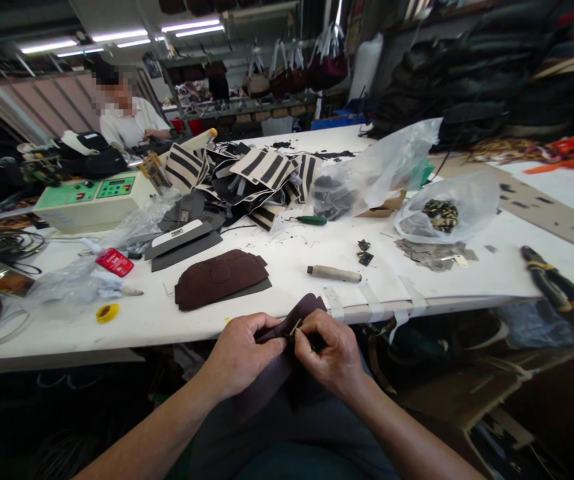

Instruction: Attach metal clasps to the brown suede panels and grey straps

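A dark brown leather piece (269,387) is gripped by my left hand (239,353), thumb on top, just off the table's front edge. My right hand (334,350) is closed in a pinch on a small gold-coloured metal fitting (295,327) at that leather; its exact shape is partly covered by the fingers. On the table beyond lies a brown leather panel (224,273) over a grey one. To its right rests a tape-wrapped rod (334,273), with small dark square pieces (365,253) behind it.
Pliers (557,280) lie at the right edge. Clear bags (447,213) of small parts, a green-handled tool (309,220), striped pieces (261,167) and a red bottle (114,261) sit across the white table (157,327). A person (129,123) works at the far left.
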A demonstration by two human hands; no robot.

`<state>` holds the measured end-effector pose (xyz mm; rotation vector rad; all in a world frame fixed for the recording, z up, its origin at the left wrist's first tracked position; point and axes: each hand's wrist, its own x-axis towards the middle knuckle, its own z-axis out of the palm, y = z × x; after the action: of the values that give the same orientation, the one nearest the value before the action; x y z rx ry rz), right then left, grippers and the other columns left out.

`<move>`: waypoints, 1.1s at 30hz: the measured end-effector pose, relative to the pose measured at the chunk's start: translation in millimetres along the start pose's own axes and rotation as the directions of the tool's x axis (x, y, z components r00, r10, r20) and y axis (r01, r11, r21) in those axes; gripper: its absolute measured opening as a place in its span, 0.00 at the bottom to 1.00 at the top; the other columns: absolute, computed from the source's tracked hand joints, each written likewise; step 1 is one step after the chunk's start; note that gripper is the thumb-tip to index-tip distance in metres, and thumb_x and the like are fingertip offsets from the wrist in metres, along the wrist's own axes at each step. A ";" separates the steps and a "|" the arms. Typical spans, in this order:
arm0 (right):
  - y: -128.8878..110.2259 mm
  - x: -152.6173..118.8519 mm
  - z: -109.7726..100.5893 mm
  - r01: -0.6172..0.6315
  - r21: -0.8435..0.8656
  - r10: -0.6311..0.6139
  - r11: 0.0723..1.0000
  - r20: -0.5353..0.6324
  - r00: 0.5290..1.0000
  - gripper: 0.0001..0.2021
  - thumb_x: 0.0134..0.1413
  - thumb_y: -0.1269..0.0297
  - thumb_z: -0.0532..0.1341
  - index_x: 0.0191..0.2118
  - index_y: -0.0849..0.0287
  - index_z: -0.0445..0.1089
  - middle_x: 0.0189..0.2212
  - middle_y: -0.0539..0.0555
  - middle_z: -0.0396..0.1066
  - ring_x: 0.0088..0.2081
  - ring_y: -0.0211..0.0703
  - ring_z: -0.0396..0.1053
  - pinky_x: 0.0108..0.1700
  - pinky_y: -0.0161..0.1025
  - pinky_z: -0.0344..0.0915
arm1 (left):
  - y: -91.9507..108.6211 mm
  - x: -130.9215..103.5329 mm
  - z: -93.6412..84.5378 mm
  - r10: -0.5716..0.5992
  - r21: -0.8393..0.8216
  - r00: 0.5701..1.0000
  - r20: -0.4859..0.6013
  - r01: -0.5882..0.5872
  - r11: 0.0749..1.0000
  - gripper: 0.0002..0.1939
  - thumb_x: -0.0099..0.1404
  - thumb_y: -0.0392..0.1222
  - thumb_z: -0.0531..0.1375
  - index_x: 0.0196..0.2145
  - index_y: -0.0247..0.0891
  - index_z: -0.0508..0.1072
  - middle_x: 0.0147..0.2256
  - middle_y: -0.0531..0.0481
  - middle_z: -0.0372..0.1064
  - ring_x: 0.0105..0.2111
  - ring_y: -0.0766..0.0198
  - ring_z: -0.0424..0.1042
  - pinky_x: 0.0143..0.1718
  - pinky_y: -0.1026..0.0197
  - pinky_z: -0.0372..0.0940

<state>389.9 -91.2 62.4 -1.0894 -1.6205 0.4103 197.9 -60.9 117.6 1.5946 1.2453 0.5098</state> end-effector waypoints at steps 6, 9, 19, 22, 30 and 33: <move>-0.8 -0.3 0.0 0.042 -0.096 -0.040 0.994 0.027 0.999 0.09 0.55 0.75 0.61 0.30 0.55 0.62 0.25 0.48 0.66 0.27 0.38 0.65 0.31 0.37 0.59 | 5.6 0.4 2.3 -0.001 0.079 0.999 -0.046 0.005 0.997 0.09 0.62 0.42 0.65 0.38 0.39 0.83 0.35 0.52 0.82 0.36 0.57 0.78 0.40 0.60 0.67; -3.5 0.0 -3.6 0.010 -0.131 0.003 0.991 0.099 0.995 0.07 0.52 0.71 0.62 0.33 0.55 0.61 0.27 0.49 0.66 0.28 0.39 0.64 0.31 0.38 0.59 | 11.3 -1.2 2.0 0.022 0.086 0.999 -0.049 -0.018 0.996 0.09 0.62 0.40 0.64 0.39 0.40 0.83 0.36 0.53 0.82 0.38 0.57 0.79 0.42 0.60 0.68; -3.1 -2.6 -0.1 -0.020 -0.234 0.026 0.972 0.022 0.999 0.06 0.52 0.69 0.61 0.31 0.55 0.62 0.25 0.47 0.64 0.25 0.38 0.64 0.30 0.36 0.57 | 16.8 -5.7 0.2 0.123 0.100 0.992 0.040 -0.127 0.987 0.24 0.61 0.30 0.62 0.52 0.45 0.82 0.48 0.53 0.82 0.46 0.57 0.80 0.54 0.58 0.70; -1.7 -1.7 0.5 -0.007 -0.260 0.014 0.965 0.025 1.000 0.06 0.50 0.69 0.61 0.30 0.55 0.61 0.24 0.46 0.63 0.25 0.37 0.62 0.29 0.36 0.55 | 19.1 -7.1 0.7 0.144 0.140 0.989 0.034 -0.148 0.979 0.22 0.62 0.30 0.61 0.51 0.45 0.83 0.46 0.54 0.83 0.45 0.58 0.81 0.51 0.59 0.71; -2.5 -1.0 3.2 -0.034 -0.293 0.054 0.956 0.062 0.997 0.07 0.48 0.70 0.63 0.28 0.56 0.63 0.23 0.46 0.63 0.25 0.37 0.62 0.29 0.37 0.53 | 17.6 -7.4 3.5 0.193 0.218 0.981 0.028 -0.195 0.956 0.21 0.64 0.30 0.60 0.49 0.47 0.84 0.44 0.54 0.83 0.44 0.58 0.80 0.47 0.61 0.71; 0.7 -2.6 0.3 -0.063 -0.182 0.088 0.981 0.129 0.988 0.06 0.54 0.70 0.66 0.31 0.57 0.67 0.26 0.48 0.68 0.27 0.38 0.66 0.31 0.35 0.58 | 14.6 -9.0 1.6 0.206 0.228 0.978 0.022 -0.205 0.952 0.21 0.64 0.30 0.60 0.50 0.47 0.83 0.45 0.53 0.83 0.45 0.58 0.80 0.49 0.60 0.71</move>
<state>389.9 -92.8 60.3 -1.2842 -1.7667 0.4036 202.7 -69.1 132.0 1.9334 1.1791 0.5117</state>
